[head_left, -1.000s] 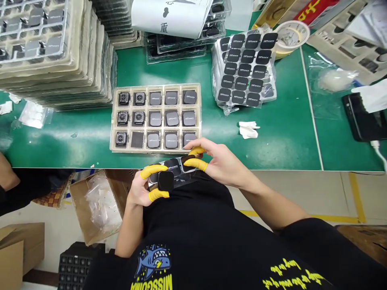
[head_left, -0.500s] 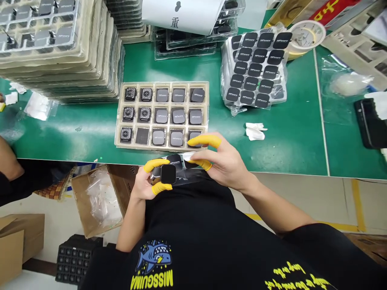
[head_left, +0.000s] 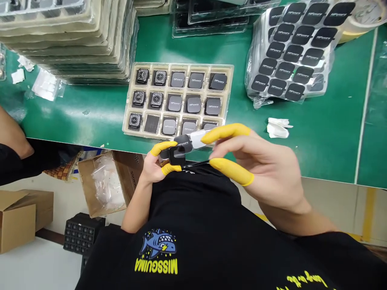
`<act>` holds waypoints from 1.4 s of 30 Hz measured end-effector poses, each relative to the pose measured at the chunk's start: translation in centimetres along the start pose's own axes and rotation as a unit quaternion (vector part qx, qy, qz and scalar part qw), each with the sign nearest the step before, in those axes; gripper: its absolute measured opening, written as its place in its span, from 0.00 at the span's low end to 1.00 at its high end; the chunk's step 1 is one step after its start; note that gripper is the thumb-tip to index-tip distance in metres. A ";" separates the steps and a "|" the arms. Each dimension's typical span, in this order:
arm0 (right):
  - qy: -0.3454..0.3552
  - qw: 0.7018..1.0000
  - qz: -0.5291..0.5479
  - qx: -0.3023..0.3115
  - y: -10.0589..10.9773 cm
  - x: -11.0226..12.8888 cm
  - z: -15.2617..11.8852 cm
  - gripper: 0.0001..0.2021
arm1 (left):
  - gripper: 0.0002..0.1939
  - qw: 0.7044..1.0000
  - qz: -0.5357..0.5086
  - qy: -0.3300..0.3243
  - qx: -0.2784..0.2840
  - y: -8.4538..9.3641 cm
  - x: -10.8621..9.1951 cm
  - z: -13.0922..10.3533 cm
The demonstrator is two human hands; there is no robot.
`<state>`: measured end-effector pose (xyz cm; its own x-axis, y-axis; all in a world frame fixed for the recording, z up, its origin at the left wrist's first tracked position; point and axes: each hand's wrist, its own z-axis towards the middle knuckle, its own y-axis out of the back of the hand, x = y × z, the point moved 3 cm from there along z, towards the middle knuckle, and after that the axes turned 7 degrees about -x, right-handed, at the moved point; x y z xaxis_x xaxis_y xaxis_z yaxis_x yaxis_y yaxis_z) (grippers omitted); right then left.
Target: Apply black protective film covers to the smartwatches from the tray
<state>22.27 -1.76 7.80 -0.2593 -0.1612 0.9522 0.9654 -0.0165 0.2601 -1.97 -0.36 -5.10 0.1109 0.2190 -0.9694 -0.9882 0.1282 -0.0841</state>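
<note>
A square black watch body (head_left: pixel 177 156) is pinched between the yellow-covered thumb and finger of my left hand (head_left: pixel 157 163), below the front edge of the tray. A clear sheet with black labels (head_left: pixel 183 142) is held beside it, under the same fingers. My right hand (head_left: pixel 260 165) is just to the right, its yellow-covered finger and thumb closed around a thin dark-edged film (head_left: pixel 198 163) that reaches to the watch. The cream tray (head_left: pixel 229 86) behind holds watch bodies at the left and labelled grey squares in the other columns; one pocket shows only its dark bottom.
Stacked trays (head_left: pixel 111 48) rise at the back left. Label sheets (head_left: pixel 293 54) lie in a pile at the back right, near a tape roll (head_left: pixel 367 16). White scraps (head_left: pixel 278 128) lie right of the tray. Another person's arm (head_left: pixel 13 135) shows at the left edge.
My right hand has moved right and nearer the camera, drawing a thin film out from the watch. The label sheet is tilted up. The whole view has shifted closer.
</note>
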 end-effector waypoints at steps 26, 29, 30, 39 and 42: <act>-0.047 0.997 0.040 0.053 -4.9 -1.7 2.0 0.05 | 0.36 0.999 0.002 -0.040 0.003 -0.2 0.2 -0.3; -0.046 0.997 0.042 0.053 -5.0 -1.7 2.0 0.05 | 0.37 1.000 0.011 -0.025 0.002 -0.1 0.4 -0.4; -0.045 0.997 0.043 0.053 -5.0 -1.8 2.0 0.05 | 0.37 1.000 0.009 -0.024 0.003 -0.1 0.4 -0.4; -0.041 0.997 0.039 0.061 -5.1 -1.9 2.0 0.05 | 0.36 0.999 0.000 -0.041 0.014 0.1 0.2 -0.4; -0.039 0.996 0.040 0.064 -5.1 -1.9 2.0 0.05 | 0.36 0.999 0.003 -0.045 0.011 0.2 0.3 -0.6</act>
<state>17.81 0.59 5.04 -0.1871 -0.0789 0.9792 0.9733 0.1202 0.1956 -2.23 -0.83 -5.50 0.1155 0.3047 -0.9454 -0.9864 0.1476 -0.0729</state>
